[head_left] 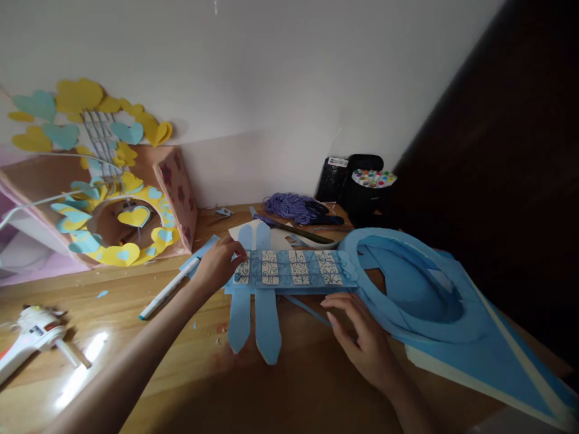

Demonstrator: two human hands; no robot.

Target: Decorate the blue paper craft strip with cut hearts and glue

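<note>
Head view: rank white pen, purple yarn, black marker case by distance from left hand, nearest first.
1. White pen: just left of the left hand.
2. Purple yarn: beyond the hand, to its right, toward the wall.
3. Black marker case: farther right, past the yarn.

A blue strip (284, 269) bearing patterned white squares (299, 267) extends leftward from a blue ring (374, 299).

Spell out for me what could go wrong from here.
The left grip is at one end of the flat blue strip with white scroll-patterned rectangles; a tug might crease it.
The right grip is close to the broad light-blue ring; a sideways bump could bend it.
The slim white marker with a teal end lies beside the left forearm; brushed, it might roll.
</note>
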